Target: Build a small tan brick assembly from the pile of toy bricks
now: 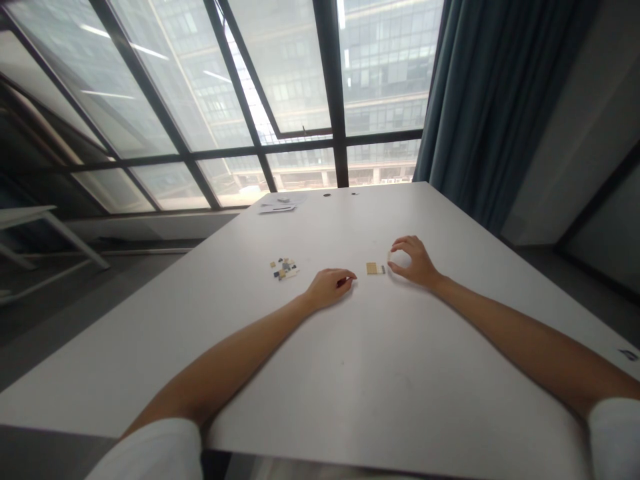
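Between my two hands lies a small flat block assembly (371, 268), tan and gridded on its left, with white and dark grey parts on its right. Just right of it, my right hand (415, 262) pinches a small pale block piece (389, 257) between thumb and fingertips, upright and slightly above the table. My left hand (330, 288) rests on the table left of the assembly, not touching it. Its fingers are loosely curled with a gap at the thumb, and nothing shows in them. Further left is a loose pile of small tan, white, grey and dark block pieces (285, 268).
The white table (300, 373) reaches toward the windows. Papers (277, 207) lie at its far left edge, and two small dark items (327, 195) sit at the far end. A blue curtain (465, 107) hangs at the right. Another white table (30, 215) stands at left.
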Demonstrator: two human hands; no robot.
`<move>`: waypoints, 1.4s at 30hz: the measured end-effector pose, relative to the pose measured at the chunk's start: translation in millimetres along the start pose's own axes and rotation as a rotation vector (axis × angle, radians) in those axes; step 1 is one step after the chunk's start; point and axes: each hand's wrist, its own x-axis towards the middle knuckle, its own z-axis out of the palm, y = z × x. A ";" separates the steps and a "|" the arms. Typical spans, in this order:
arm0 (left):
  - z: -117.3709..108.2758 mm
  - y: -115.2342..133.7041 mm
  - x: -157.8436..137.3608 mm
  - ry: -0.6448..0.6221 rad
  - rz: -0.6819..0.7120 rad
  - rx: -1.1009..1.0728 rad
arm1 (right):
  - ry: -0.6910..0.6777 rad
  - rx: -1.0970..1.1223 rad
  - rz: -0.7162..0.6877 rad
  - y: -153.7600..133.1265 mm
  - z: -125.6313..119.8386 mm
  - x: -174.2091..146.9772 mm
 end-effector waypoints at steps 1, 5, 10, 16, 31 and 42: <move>0.3 -0.5 0.1 0.001 -0.001 0.000 | 0.001 -0.008 -0.005 -1.7 0.2 -0.1; 0.3 -1.1 0.4 0.002 -0.003 0.000 | 0.001 -0.034 -0.020 -6.0 1.2 -0.1; -1.1 0.1 0.9 0.001 -0.003 -0.001 | 0.028 -0.053 -0.020 -7.1 1.6 -0.3; -0.2 -2.3 0.7 -0.002 0.000 0.004 | 0.033 -0.048 -0.015 -5.4 2.3 -0.6; -2.0 0.6 1.4 -0.019 -0.013 0.000 | -0.061 -0.086 0.068 0.2 10.0 -1.9; -0.2 -0.7 0.7 -0.002 -0.010 -0.004 | -0.292 -0.133 0.180 2.8 13.7 -4.7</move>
